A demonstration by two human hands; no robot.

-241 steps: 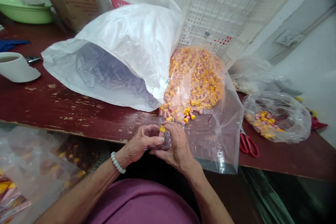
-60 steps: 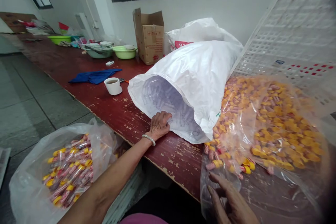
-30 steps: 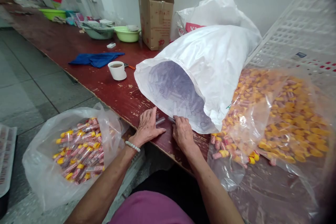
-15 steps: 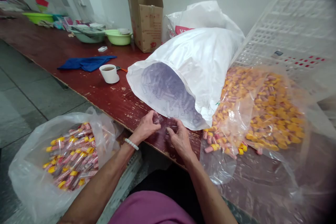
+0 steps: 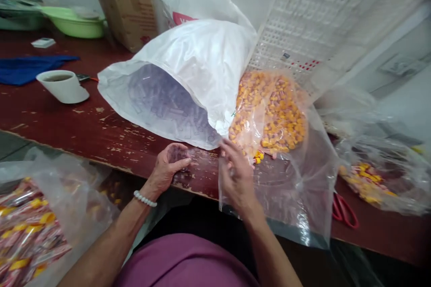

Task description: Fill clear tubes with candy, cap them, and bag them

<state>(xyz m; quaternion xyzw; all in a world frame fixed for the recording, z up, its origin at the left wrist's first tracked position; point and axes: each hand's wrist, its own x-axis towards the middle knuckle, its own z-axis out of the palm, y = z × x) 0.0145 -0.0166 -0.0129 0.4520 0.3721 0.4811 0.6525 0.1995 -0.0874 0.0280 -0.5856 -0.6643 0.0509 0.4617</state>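
My left hand (image 5: 168,166), with a bead bracelet at the wrist, is curled around something clear and tube-like just over the table's front edge. To its right my right hand (image 5: 237,170) is by the near edge of a clear plastic bag (image 5: 283,193); motion smears its fingers, and whether they hold anything is hidden. Orange-capped pink pieces (image 5: 283,116) fill the upper part of that bag, with a few at its mouth. Behind both hands lies a large white sack (image 5: 198,63), its mouth open toward me, showing clear tubes (image 5: 171,112) inside.
A white cup (image 5: 63,87) of dark liquid stands left on the red table (image 5: 107,130), near a blue cloth (image 5: 30,68). Red scissors (image 5: 345,210) lie right. A bag of capped tubes (image 5: 27,228) is lower left. A white perforated basket (image 5: 303,22) leans behind.
The view has turned right. My right hand has moved away from my left, toward the bag of orange-capped pieces. My left hand has stayed near the table edge.
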